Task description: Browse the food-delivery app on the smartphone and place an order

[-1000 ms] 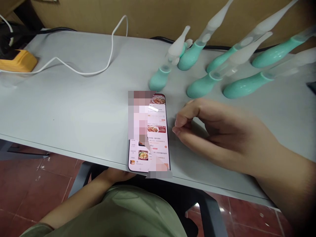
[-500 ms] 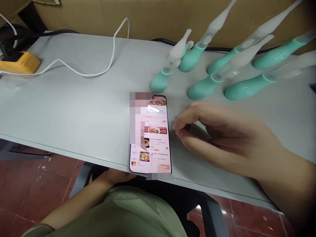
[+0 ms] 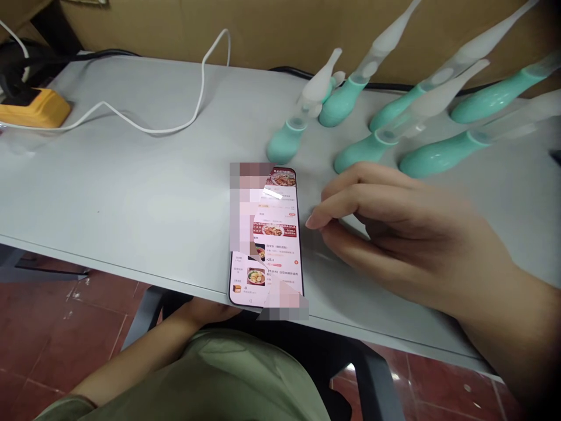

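Note:
A smartphone lies face up at the near edge of the grey table, its lit screen showing a food-ordering list. My right hand rests on the table just right of it, holding nothing. The fingers are loosely bent and apart, and the index fingertip almost touches the phone's right edge. My left hand is under the table edge below the phone's lower end; its fingers are hidden. Several teal bulb-shaped devices with translucent white tips stand behind my right hand.
A yellow power strip sits at the far left, and a white cable loops from it across the table. Cardboard lines the back, with a black cable along it. A dark chair frame and red floor tiles lie below.
My right hand has risen slightly, and its index finger has straightened toward the phone's edge, away from the thumb. The list on the screen has shifted a little. My left arm has stayed put.

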A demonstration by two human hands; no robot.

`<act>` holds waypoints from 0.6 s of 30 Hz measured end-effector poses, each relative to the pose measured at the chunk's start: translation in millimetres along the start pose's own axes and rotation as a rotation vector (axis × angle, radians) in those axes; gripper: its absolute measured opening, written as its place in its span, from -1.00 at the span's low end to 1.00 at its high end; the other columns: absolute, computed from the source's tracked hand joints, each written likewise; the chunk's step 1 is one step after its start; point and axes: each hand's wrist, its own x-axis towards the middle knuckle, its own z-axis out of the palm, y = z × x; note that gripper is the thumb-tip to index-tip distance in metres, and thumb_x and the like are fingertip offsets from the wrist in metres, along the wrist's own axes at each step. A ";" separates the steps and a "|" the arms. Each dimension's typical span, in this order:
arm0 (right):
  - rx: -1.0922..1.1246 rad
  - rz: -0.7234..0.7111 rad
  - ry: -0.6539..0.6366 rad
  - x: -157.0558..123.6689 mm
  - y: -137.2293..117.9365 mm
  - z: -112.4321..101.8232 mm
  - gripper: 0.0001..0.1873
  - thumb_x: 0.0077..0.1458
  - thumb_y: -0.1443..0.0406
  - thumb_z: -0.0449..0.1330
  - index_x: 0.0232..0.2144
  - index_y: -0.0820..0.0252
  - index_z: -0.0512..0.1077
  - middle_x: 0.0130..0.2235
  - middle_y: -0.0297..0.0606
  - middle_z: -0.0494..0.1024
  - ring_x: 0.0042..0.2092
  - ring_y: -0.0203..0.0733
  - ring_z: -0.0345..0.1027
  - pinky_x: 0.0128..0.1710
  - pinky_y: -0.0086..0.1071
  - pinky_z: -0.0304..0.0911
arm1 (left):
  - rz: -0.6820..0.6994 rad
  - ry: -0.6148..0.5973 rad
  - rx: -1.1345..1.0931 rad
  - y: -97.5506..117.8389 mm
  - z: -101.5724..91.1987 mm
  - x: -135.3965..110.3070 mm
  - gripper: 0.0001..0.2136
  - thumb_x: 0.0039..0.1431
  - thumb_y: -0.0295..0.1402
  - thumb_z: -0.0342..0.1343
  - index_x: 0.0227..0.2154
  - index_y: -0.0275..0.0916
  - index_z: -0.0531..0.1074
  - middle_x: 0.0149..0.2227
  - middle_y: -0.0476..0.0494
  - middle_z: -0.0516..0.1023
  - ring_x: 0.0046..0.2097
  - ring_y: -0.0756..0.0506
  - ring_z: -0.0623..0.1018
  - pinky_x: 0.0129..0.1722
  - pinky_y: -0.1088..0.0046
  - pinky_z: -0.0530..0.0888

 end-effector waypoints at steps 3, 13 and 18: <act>0.017 0.020 0.011 0.5 -0.7 -1.2 -0.76 0.21 0.48 0.22 -0.23 0.01 0.54 -0.26 -0.29 0.54 -0.30 -0.22 0.43 -0.36 -0.28 0.32 | 0.012 0.014 0.012 2.7 -5.4 2.6 -0.50 0.43 -0.17 0.09 0.37 -0.10 0.38 0.32 -0.22 0.52 0.37 -0.35 0.47 0.37 -0.06 0.45; 0.001 0.011 0.006 2.6 -0.2 0.2 -0.80 0.25 0.46 0.23 -0.24 0.03 0.52 -0.26 -0.28 0.55 -0.30 -0.24 0.43 -0.37 -0.31 0.32 | 0.025 0.114 0.022 5.1 -10.2 3.2 -0.53 0.41 -0.16 0.11 0.30 -0.16 0.47 0.34 -0.25 0.50 0.42 -0.38 0.41 0.43 -0.10 0.36; 0.008 0.020 0.013 2.0 0.6 0.3 -0.81 0.25 0.47 0.24 -0.25 0.04 0.52 -0.25 -0.29 0.55 -0.28 -0.25 0.43 -0.35 -0.31 0.32 | 0.025 0.102 0.017 3.4 -10.6 2.0 -0.54 0.38 -0.13 0.17 0.26 -0.13 0.51 0.38 -0.24 0.45 0.44 -0.40 0.36 0.44 -0.13 0.33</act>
